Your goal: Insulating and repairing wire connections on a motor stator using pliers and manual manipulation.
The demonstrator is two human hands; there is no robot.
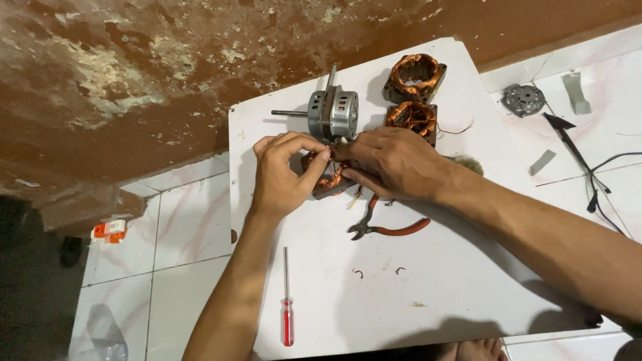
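Forearms enter from the near edge and meet over a white board [428, 294] laid on the tiled floor [174, 227]. Nearest the viewer, a red-handled screwdriver [287, 304] lies close to the board's left edge, with bare board surface to its right. Farther in, orange-handled pliers [384, 224] rest just below the hands. At mid-board, the left hand [284, 177] and right hand [394, 164] both close their fingers around a copper-wound stator [328, 177], pinching at its upper edge; the stator sits on the board between them, largely covered. Beyond the hands stand a silver motor with shaft [331, 113] and two more wound stators [414, 93] near the far edge. Off the board to the right, a round metal part [523, 99] and black cables [595, 180] occupy the tiles.
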